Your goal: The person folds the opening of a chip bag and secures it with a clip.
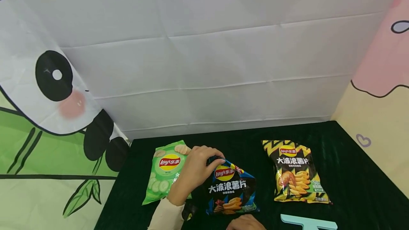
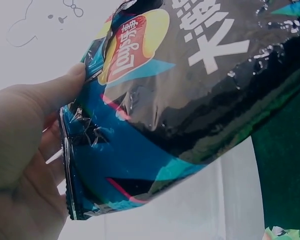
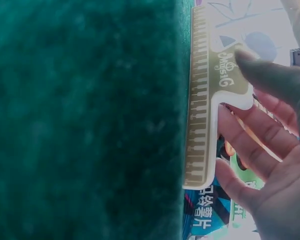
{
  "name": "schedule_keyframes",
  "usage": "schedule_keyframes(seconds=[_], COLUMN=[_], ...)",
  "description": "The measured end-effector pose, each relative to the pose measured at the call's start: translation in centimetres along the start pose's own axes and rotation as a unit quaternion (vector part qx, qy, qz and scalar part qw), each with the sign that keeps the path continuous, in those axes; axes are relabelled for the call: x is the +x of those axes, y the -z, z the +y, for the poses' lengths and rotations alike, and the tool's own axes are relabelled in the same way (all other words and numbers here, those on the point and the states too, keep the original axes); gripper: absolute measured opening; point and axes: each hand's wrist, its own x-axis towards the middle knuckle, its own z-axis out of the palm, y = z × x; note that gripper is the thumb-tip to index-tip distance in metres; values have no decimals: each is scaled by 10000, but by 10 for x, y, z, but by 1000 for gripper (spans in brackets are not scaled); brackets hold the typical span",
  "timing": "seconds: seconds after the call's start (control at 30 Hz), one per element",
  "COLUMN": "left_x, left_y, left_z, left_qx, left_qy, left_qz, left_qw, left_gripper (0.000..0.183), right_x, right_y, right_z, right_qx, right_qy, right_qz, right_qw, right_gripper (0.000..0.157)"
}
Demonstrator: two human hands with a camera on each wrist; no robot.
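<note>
My left hand (image 1: 198, 164) pinches the top edge of a black-and-blue Lay's chip bag (image 1: 231, 187), which stands tilted at the middle of the table. The left wrist view shows the thumb on the front of the same bag (image 2: 155, 115) near its crimped end. At the head view's bottom edge, my right hand (image 1: 246, 223) is only partly visible. In the right wrist view that hand (image 3: 270, 165) holds a gold, white-edged clip (image 3: 202, 110) with a piano-key print and the word Music, thumb in front and fingers behind.
A green Lay's bag (image 1: 164, 176) lies to the left, partly behind the left forearm. On the right lies a black-and-yellow Lay's bag (image 1: 295, 173). Below it, a pale teal T-shaped piece (image 1: 308, 220) is cut off by the frame. White cloth (image 1: 223, 105) hangs behind the dark green table (image 1: 243, 136).
</note>
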Motion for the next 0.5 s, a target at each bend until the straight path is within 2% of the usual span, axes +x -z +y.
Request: schedule_keyframes(seconds=[0.13, 0.2, 0.37, 0.5], left_x=[0, 0, 0, 0], left_y=[1, 2, 3, 4], left_z=[0, 0, 3, 4], left_qx=[-115, -261, -619, -608], left_qy=[21, 80, 265, 281], left_qz=[-66, -131, -262, -268], left_qw=[9999, 9995, 9974, 9974], left_gripper=[14, 14, 14, 13], right_x=[4, 5, 5, 5], right_y=[7, 7, 5, 11], right_z=[2, 2, 2, 1], right_qx=[97, 47, 32, 262], right_qy=[-142, -130, 205, 520], right_qz=[-549, -619, -362, -72], right_qw=[9983, 9980, 9991, 9983], right_gripper=[13, 16, 15, 16])
